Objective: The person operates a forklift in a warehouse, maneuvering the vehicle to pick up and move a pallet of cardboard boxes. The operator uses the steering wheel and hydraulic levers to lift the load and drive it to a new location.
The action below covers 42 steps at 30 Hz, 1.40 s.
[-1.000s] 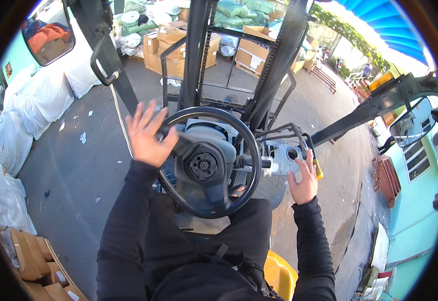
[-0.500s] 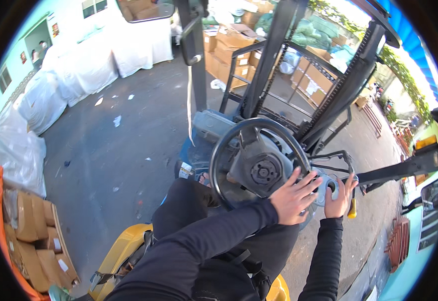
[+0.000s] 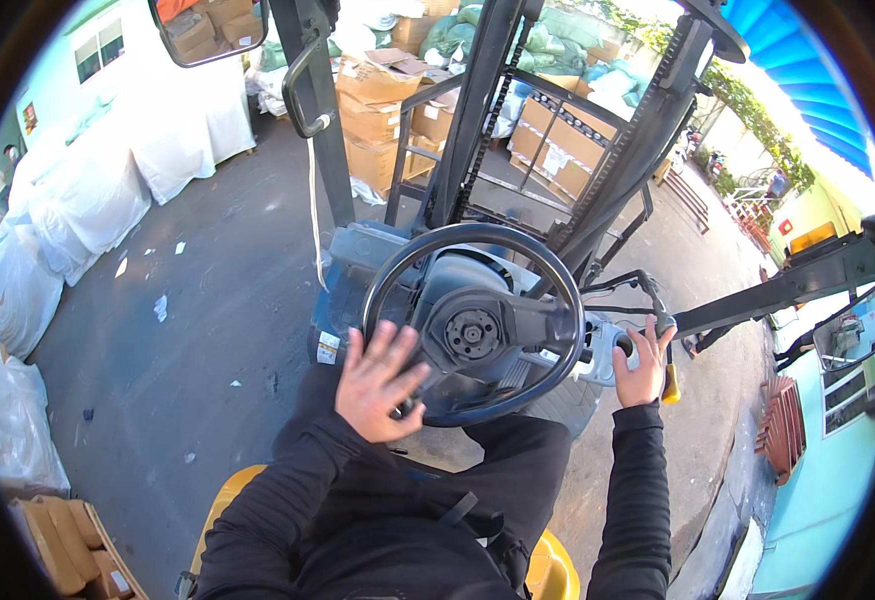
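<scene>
My left hand [image 3: 382,388] lies over the lower left rim of a black steering wheel [image 3: 575,318], its fingers spread and stretched out. A dark knob [image 3: 409,406] on the wheel shows beside the palm; whether the palm presses on it is hard to see. On the right, my right hand [image 3: 641,368] is raised with fingers apart beside the dark control levers [image 3: 647,287] and the grey side console [image 3: 597,362]. Its fingertips reach close to a lever top; contact cannot be made out. A yellow handle [image 3: 671,385] hangs just right of that hand.
Ahead stands the forklift mast [image 3: 487,110] with its load guard. Beyond it are stacked cardboard boxes [image 3: 372,115] and green sacks [image 3: 557,45]. White-sheeted piles [image 3: 172,150] line the left. Brown slatted pieces [image 3: 783,430] lean at the right wall. A person stands at far left.
My left hand has swung from the wheel's right side to its left side, and the wheel has turned. My right hand stays by the levers. The surroundings have shifted left in view.
</scene>
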### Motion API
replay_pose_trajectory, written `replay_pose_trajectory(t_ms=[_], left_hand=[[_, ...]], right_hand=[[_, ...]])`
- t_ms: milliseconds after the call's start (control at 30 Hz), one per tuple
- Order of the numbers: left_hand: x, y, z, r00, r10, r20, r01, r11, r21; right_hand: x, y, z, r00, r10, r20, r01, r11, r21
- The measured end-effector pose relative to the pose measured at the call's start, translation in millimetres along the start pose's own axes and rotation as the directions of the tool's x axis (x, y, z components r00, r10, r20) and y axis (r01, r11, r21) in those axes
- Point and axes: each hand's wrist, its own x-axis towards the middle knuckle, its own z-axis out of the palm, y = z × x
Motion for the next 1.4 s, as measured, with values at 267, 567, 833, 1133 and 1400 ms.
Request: replay_pose_trajectory(t_ms=[267, 567, 833, 1133, 1400], left_hand=[[94.3, -96.2, 10.0, 0.975, -0.142, -0.171, 0.147, 0.989, 0.020], [126.8, -136.6, 41.9, 0.989, 0.024, -0.148, -0.027, 0.999, -0.021], [149.0, -146.5, 91.6, 0.997, 0.015, -0.072, -0.022, 0.994, -0.109], [204.2, -187.8, 113.2, 0.999, -0.007, -0.039, 0.003, 0.994, -0.108], [293.6, -145.9, 174.3, 0.915, 0.351, 0.200, -0.285, 0.912, -0.295]], right_hand=[[59.9, 3.3, 35.8, 1.000, 0.022, -0.014, -0.021, 0.999, 0.036], [112.0, 3.2, 59.2, 0.996, 0.079, -0.036, -0.077, 0.996, 0.046], [175.3, 8.0, 91.6, 0.995, 0.090, -0.034, -0.089, 0.996, 0.026], [239.3, 14.2, 125.1, 0.992, 0.123, -0.036, -0.123, 0.992, 0.008], [268.7, 34.4, 154.4, 0.984, 0.171, -0.056, -0.174, 0.983, -0.057]])
